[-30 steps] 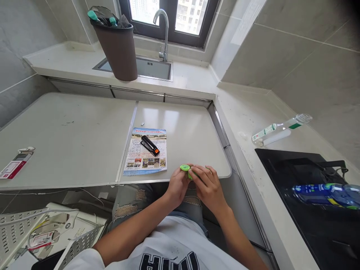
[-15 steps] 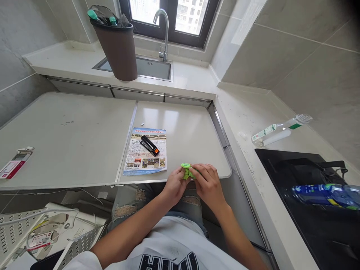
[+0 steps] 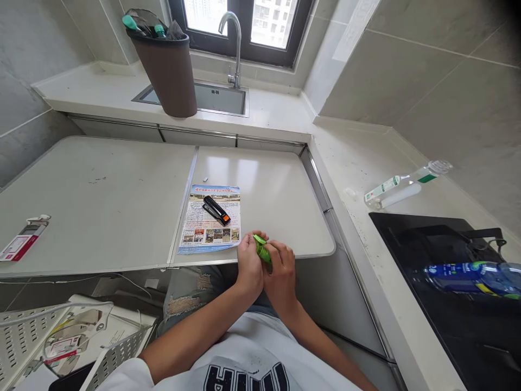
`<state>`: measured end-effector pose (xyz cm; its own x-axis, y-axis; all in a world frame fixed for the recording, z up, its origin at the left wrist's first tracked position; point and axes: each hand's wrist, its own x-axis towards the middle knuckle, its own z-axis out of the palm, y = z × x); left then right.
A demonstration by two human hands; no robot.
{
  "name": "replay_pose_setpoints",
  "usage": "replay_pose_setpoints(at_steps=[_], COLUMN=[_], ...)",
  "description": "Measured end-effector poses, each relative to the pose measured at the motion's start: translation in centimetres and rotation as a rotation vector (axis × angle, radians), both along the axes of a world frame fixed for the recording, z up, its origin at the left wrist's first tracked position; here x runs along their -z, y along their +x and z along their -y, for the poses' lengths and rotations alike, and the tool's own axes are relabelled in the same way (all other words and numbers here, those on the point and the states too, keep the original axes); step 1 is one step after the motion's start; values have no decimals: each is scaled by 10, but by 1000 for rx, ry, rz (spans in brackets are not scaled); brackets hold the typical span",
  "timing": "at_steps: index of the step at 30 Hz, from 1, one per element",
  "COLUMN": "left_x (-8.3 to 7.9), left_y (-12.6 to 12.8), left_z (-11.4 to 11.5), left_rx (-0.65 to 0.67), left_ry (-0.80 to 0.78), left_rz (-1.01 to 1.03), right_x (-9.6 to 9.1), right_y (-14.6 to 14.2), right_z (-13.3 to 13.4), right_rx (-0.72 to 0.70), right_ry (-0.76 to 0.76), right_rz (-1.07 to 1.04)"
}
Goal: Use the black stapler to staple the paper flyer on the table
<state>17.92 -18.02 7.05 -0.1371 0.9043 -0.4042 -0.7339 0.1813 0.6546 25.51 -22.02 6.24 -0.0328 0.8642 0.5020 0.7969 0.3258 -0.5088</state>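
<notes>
Close to the front edge of the table, a small bright green object (image 3: 262, 251) with several folded or segmented parts is held between my hands; its kind cannot be made out. My left hand (image 3: 249, 264) wraps round its left side. From the right, the bent fingers of my right hand (image 3: 280, 271) press against it and hide part of it. Just to the left lies a printed leaflet (image 3: 210, 239) with pictures and text. On top of this rests a black stapler (image 3: 217, 210) with an orange patch at its near end.
A small white piece (image 3: 205, 179) lies behind the leaflet on the folding table (image 3: 134, 212). A red-and-white package (image 3: 24, 239) is at far left. A brown bin (image 3: 169, 76) stands by the sink. Bottles, a clear one (image 3: 401, 187) and a blue-labelled one (image 3: 468, 278), lie right.
Both hands have shifted left and drawn together. The green object has turned, its round top now tilted, and more of it is covered by my fingers.
</notes>
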Motion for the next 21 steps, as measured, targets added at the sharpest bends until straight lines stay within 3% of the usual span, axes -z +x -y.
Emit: replay_pose_setpoints(at_steps=[9,15,21], left_x=[-14,-23,-25], left_y=[-4,1,4], left_z=[-5,-4,-1], left_rx=[102,195,257], left_ry=[330,397,337], left_rz=[-833,-1047,-1163], right_x=[13,27,40], right_y=[-19,-23,-28], right_z=[-14,-15,-14], right_rx=[95,140,160], right_ry=[-102,-185,-241], right_rz=[-441,-576,-715])
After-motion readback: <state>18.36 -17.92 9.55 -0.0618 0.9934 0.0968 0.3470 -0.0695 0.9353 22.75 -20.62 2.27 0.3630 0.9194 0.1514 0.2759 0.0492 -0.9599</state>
